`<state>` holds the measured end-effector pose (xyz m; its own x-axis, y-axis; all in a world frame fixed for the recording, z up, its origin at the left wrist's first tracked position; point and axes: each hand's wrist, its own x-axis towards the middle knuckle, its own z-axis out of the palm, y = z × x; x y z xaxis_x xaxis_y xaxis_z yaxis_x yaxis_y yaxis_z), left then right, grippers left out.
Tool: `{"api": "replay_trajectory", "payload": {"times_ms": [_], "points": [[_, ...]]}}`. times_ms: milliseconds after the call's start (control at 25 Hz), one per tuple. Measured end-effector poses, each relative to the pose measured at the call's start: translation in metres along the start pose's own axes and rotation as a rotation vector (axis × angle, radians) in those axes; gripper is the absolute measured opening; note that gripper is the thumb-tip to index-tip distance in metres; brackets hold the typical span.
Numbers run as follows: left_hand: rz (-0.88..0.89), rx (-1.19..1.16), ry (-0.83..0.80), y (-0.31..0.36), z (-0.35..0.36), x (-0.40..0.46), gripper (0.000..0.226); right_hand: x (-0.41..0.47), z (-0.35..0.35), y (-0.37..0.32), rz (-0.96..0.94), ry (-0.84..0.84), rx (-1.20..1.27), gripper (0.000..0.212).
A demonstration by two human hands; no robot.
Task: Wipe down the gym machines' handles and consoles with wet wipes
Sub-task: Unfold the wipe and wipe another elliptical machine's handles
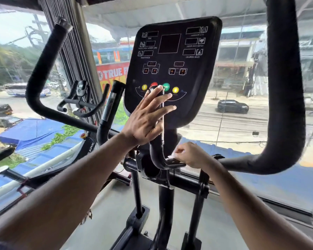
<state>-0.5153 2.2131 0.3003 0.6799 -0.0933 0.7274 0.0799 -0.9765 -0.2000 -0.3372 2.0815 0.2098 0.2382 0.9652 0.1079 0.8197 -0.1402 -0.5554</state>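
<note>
Hands at work on an elliptical by a street-facing window: my left hand [148, 116], fingers straight and spread, rests against the upright inner handle [158, 141] in front of the console [172, 69], fingertips up by the coloured buttons [165, 86] at 12 o'clock from the palm. My right hand [192, 156], at 5 o'clock from the left, pinches a white wet wipe [172, 156] and presses it onto the bend of that handle, where a flat sensor plate sits. I judge the job to be mid-course on this machine: the inner handle is being wiped, and nothing shows whether the console, the long outer handles [285, 87] or the exercise bike [79, 98] at 9 o'clock are done. Most of the wipe is hidden under my fingers; the console's labels are too blurred to read fully.
</note>
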Motion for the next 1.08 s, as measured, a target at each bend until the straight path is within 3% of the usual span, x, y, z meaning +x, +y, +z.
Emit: {"api": "replay_trajectory", "payload": {"times_ms": [200,440,600,800,920,1000,1080], "points": [[-0.14,0.051,-0.025,-0.001,-0.013,-0.034,0.06,-0.017,-0.003,-0.011,-0.048,-0.025,0.276,0.007],[-0.354,0.28,0.002,-0.065,-0.038,-0.083,0.072,-0.043,0.002,-0.048,0.004,0.182,0.559,0.006],[-0.607,0.158,-0.04,-0.075,-0.028,-0.093,0.08,-0.066,0.007,-0.063,0.04,0.263,0.499,0.006],[-0.476,0.16,0.043,-0.083,-0.018,-0.1,0.073,-0.065,0.0,-0.068,0.102,0.291,0.281,0.008],[-0.483,0.135,0.108,-0.085,-0.016,-0.102,0.069,-0.067,0.008,-0.078,0.081,0.349,0.207,0.007],[-0.5,0.118,0.127,-0.084,-0.015,-0.103,0.07,-0.08,0.018,-0.087,-0.032,0.5,0.055,0.01],[-0.507,0.13,0.143,-0.083,-0.014,-0.103,0.071,-0.095,0.017,-0.098,-0.307,0.686,-0.199,0.013]]}}
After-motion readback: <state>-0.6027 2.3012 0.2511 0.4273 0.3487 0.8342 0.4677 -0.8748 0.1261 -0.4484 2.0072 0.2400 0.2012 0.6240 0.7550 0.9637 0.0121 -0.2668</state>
